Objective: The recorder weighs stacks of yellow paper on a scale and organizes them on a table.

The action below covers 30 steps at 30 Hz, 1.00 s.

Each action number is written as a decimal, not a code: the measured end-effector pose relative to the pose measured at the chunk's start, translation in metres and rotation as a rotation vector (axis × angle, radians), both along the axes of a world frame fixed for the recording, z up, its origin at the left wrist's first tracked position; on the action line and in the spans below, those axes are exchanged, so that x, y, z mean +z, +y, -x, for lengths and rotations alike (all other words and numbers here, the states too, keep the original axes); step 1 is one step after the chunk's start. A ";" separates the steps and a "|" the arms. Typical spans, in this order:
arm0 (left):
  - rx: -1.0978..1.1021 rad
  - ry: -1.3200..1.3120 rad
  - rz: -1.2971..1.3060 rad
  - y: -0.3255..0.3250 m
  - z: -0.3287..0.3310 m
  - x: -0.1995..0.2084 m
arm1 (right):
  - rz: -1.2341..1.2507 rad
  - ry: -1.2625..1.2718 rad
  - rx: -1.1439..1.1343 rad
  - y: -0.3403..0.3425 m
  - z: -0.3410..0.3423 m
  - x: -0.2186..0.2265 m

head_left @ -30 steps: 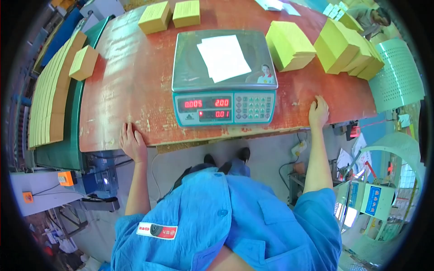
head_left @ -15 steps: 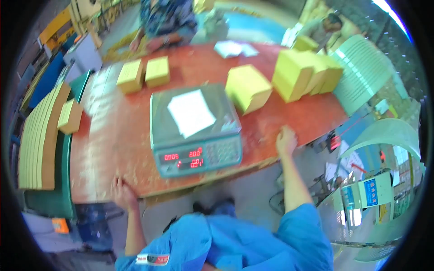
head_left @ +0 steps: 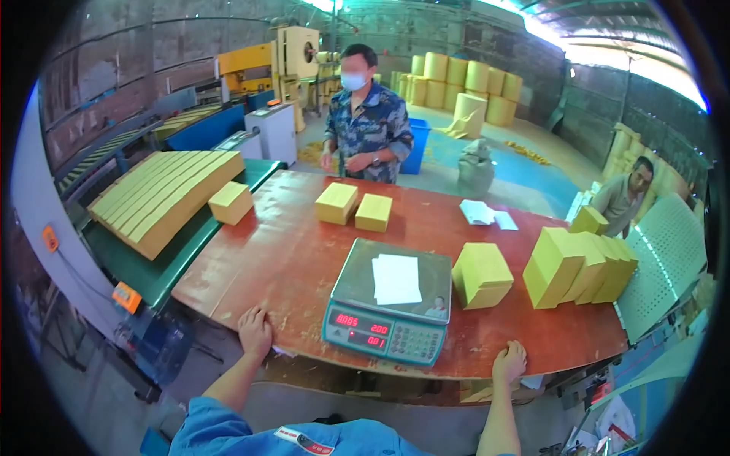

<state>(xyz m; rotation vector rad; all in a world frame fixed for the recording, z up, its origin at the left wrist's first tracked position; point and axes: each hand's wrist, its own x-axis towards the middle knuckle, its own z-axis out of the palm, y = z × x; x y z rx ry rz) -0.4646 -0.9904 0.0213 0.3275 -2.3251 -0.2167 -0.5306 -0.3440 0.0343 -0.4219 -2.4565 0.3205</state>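
Observation:
My left hand (head_left: 255, 332) rests on the near edge of the red tabletop (head_left: 266, 228), its fingers lying on the surface with nothing in them. Further right along that edge lies my right hand (head_left: 509, 360), fingers slightly bent and also holding nothing. Between them stands a green-rimmed digital scale (head_left: 357, 271) with a lit red display. White sheets of paper (head_left: 398, 279) lie flat on its pan, touched by neither hand. Right of the scale, a yellow paper-wrapped block (head_left: 483, 275) sits on the table.
Several yellow blocks (head_left: 553, 267) stand grouped at right; two smaller ones (head_left: 336, 204) are at the far side. A row of yellow blocks (head_left: 169, 199) lies on the green conveyor belt (head_left: 179, 271) at left. One masked person (head_left: 370, 125) faces the table; another (head_left: 622, 199) is at far right.
My view has lifted and turned left, bringing the room beyond the table into sight. Both hands stay on the table's near edge, and the paper remains on the scale.

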 end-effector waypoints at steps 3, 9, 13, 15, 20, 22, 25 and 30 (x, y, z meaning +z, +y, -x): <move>0.044 -0.079 -0.029 -0.001 0.004 -0.005 | 0.017 -0.001 0.021 -0.001 0.009 0.003; 0.180 -0.298 -0.028 0.028 0.014 -0.004 | 0.021 -0.040 0.011 0.005 0.010 -0.002; 0.244 -0.369 -0.026 0.035 -0.002 -0.010 | 0.038 -0.063 0.007 -0.008 0.004 0.003; 0.227 -0.403 -0.095 0.038 0.000 -0.005 | 0.022 -0.067 0.008 -0.003 0.002 0.000; 0.253 -0.433 -0.047 0.033 0.007 -0.011 | -0.001 -0.063 0.032 -0.002 0.010 -0.005; 0.255 -0.431 -0.025 0.034 0.008 -0.013 | -0.031 -0.046 0.009 -0.003 0.008 0.000; 0.254 -0.404 0.007 0.036 0.004 -0.016 | -0.045 -0.064 0.021 -0.002 0.006 0.004; 0.221 -0.318 -0.059 0.042 -0.015 -0.012 | -0.080 -0.021 0.052 0.008 -0.006 -0.007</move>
